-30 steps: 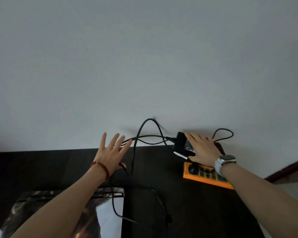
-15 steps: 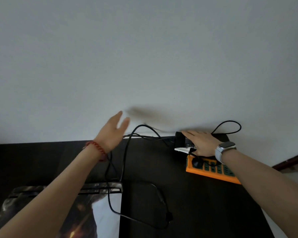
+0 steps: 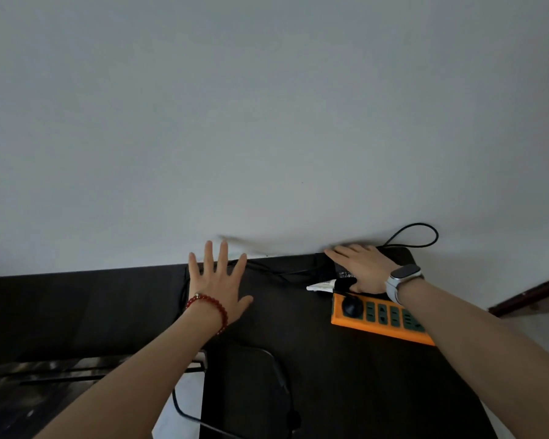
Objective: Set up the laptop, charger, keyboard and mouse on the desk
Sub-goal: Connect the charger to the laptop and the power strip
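Nearest the camera, at the lower left of the frame, the dark lid of the laptop (image 3: 54, 384) lies on the black bench (image 3: 76, 312), with a black cable (image 3: 267, 378) looping beside it toward the lower centre. Both forearms reach up from the bottom corners. Higher, at centre, the left hand (image 3: 217, 288), a red bead bracelet (image 3: 208, 307) on its wrist, is spread flat with its fingers (image 3: 224, 255) wide apart, holding nothing, over thin cable strands at the bench's far edge. Right of centre an orange power strip (image 3: 384, 321) lies on the bench with a round black plug (image 3: 351, 307) in its left end. Just beyond it, the right hand (image 3: 362, 269), a watch (image 3: 403, 280) on its wrist, lies palm down on the black charger (image 3: 336, 270), fingers extended over it rather than curled around it. Behind everything rises a plain pale wall (image 3: 267, 122).
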### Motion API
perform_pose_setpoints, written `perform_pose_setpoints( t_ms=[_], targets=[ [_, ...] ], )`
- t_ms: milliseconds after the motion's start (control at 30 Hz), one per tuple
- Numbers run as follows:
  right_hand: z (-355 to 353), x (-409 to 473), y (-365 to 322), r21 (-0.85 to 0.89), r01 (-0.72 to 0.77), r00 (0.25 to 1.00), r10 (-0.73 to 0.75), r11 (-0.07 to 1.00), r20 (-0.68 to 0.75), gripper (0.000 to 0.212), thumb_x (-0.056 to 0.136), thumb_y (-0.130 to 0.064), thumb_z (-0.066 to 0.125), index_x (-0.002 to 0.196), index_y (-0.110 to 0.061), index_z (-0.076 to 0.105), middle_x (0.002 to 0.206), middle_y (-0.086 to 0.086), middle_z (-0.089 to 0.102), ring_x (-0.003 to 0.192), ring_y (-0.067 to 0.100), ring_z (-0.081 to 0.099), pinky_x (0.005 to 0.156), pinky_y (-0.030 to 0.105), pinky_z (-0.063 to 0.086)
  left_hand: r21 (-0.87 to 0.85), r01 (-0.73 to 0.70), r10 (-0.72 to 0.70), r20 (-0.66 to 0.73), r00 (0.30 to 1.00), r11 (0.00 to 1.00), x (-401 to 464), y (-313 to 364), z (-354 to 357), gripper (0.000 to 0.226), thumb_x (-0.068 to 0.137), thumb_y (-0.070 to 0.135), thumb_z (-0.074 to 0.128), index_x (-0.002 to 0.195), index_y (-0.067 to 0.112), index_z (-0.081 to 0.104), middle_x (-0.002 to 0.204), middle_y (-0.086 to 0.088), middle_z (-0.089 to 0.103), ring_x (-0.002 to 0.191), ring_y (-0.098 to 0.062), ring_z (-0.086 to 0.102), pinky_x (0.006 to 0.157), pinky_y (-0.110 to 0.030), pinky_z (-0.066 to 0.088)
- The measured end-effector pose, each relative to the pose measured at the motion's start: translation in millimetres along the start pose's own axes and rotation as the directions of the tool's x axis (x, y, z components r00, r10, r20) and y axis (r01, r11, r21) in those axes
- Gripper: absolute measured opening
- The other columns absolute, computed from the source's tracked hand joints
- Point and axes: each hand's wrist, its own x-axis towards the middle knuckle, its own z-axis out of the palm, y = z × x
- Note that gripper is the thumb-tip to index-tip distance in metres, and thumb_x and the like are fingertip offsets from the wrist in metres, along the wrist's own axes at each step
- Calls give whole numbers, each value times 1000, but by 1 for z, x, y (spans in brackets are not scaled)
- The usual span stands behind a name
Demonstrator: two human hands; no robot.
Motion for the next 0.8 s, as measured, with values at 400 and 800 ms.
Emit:
perform_pose_setpoints(
  t_ms=[400,800],
  targets=[
    [-5,-4,7,60,17,996,-22,998,85,82,88,-20,59,149,-23,5,158,-1,5,145,18,10,114,36,24,-116,-177,159,-145,977,977,-6,-7,12,66,92,50,33,147,22,8,156,-9,1,143,-29,-3,115,-49,1],
    [7,-93,-157,114,517,747,-383,848,-543,49,86,-48,48,120,-14,59,103,0,66,99,18,58,83,33,46,-394,-72,-20,-225,974,916,-87,-37,42,72,91,36,47,147,14,8,156,-9,6,144,-27,3,115,-50,6]
  ],
)
